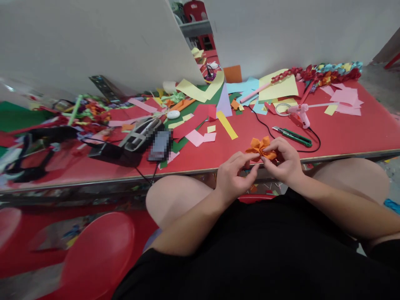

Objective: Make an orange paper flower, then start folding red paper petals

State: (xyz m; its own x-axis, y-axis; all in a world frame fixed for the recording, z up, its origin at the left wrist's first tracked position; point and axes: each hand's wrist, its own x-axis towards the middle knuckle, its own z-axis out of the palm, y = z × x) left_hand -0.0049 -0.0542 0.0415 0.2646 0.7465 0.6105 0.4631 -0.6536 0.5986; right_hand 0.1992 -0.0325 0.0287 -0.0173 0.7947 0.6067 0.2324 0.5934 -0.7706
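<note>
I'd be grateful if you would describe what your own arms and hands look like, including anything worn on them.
My left hand and right hand are bare, with no gloves, rings or watch to be seen. Both forearms are uncovered too. My top is plain black, and its short sleeves show no visible markings.

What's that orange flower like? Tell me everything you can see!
The orange flower looks like folded paper, with several bright petals, some with pointed tips, spreading around a creased middle. It is held up at the table's near edge. The right hand pinches it between finger and thumb, and a fingertip of the left hand meets its lower side. The fingers hide part of it.
</note>
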